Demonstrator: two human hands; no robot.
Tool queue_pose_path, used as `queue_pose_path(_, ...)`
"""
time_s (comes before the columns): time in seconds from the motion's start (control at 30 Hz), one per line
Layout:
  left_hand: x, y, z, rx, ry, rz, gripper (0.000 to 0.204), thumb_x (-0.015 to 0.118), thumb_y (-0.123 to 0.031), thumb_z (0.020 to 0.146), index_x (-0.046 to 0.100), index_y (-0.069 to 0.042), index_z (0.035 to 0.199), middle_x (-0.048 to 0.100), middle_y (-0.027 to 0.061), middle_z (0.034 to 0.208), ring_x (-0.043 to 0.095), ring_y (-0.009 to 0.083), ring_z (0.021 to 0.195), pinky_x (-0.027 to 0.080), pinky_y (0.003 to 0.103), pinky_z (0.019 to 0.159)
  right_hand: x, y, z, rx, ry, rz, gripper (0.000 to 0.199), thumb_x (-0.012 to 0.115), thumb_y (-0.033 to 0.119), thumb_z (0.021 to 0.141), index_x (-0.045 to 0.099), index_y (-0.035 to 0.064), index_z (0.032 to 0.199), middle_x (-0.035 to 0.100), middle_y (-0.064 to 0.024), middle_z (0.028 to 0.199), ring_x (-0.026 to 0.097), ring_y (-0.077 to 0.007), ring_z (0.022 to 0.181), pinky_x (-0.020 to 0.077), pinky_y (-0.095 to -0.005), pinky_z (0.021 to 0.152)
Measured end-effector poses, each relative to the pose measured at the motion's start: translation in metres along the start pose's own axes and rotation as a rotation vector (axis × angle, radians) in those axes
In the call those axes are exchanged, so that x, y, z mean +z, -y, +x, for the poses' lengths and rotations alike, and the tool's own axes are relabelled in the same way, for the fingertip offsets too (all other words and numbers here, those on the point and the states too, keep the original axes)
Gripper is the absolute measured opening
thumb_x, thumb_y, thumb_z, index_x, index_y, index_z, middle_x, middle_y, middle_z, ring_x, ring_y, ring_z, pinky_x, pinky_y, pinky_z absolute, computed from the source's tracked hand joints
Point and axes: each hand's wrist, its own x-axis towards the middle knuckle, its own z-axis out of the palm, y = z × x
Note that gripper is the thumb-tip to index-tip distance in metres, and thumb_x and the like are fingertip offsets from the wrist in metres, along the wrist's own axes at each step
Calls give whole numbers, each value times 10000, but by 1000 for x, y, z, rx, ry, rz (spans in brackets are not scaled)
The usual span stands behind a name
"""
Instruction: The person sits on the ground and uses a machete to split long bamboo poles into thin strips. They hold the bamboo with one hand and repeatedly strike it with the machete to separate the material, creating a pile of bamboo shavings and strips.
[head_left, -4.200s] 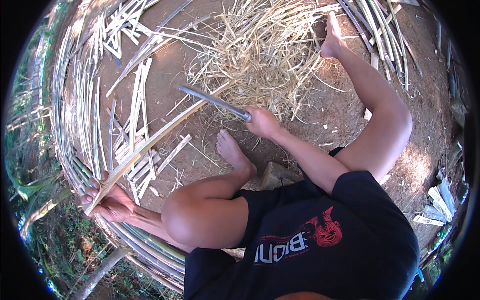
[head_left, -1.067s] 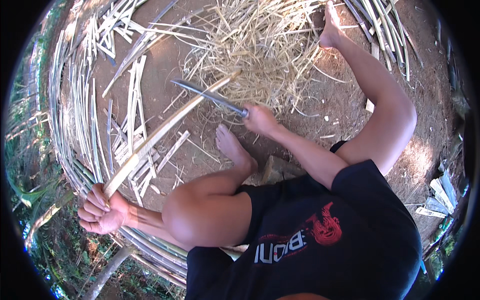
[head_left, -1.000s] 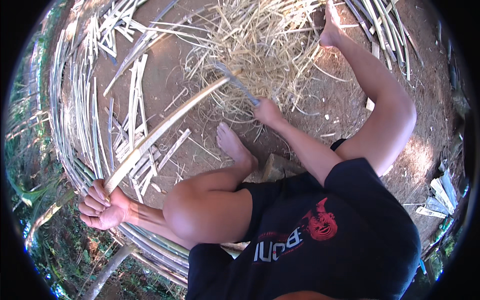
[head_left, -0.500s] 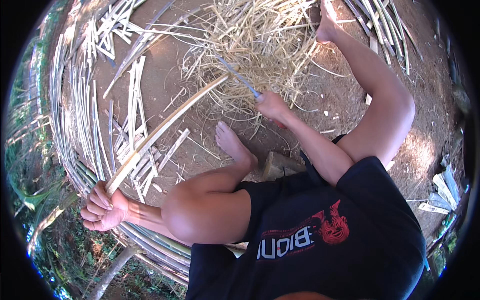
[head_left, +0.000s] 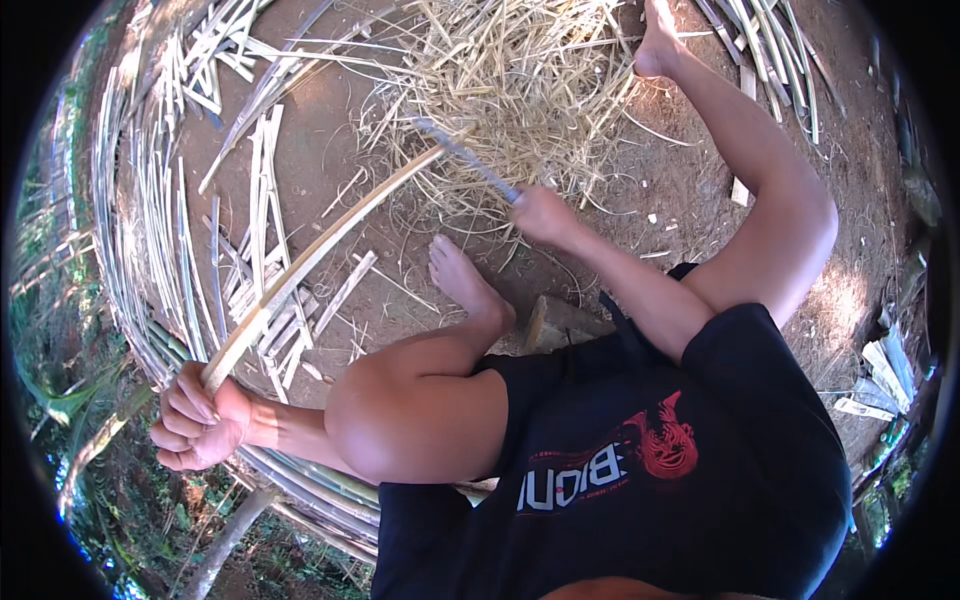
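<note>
The left hand is squeezing a long wood strip at lower left, likely to steady it, while the right hand is gripping a knife near the strip's upper-middle end.

pass: soil between right hand and right leg | obstacles: bamboo strip, knife, left knee

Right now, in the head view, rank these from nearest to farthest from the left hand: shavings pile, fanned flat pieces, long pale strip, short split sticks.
1. Long pale strip: gripped in the left hand.
2. Short split sticks: on the ground, ahead and right of that hand.
3. Shavings pile: top middle.
4. Fanned flat pieces: far right edge.
</note>
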Motion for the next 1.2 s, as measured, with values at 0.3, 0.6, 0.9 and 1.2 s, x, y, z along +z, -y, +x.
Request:
queue_pose_path(0.3, -10, -5, -2, -20, -10, -7, 462, 455, -320, 942, 304, -198, 523, 257, -60, 406, 259, 77, 377, 349, 225, 459, 11, -10, 11, 66, 34, 6, 246, 579, 154, 784, 652, 37, 987, 672, -225, 808, 671, -361, 763, 525, -476, 722)
queue_pose_path(0.6, -15, -8, -5, 21, -101, 21, 458, 419, -323, 964, 270, -198, 549, 215, -49, 437, 234, 108, 419, 324, 274, 511, 6, -21, 20, 55, -12, -138, 251, 572, 156, 819, 644, 21, 1018, 671, -237, 882, 661, -386, 833, 515, -470, 782)
queue_pose_path(0.9, -6, -7, -12, 23, -145, 37, 450, 452, -302, 952, 290, -200, 545, 218, -49, 434, 213, 102, 407, 328, 266, 505, -3, -24, 28, 79, -55, -161, 267, 571, 162, 816, 664, 9, 1014, 675, -247, 898, 668, -384, 855, 523, -470, 793)
queue_pose_path(1.2, -4, -12, -15, 27, -247, 69, 410, 472, -280, 933, 308, -195, 567, 229, -37, 463, 240, 110, 443, 289, 281, 542, -14, -23, 37, 178, 2, -204, 278, 570, 184, 828, 673, 4, 1013, 683, -232, 955, 680, -347, 879, 536, -437, 804)
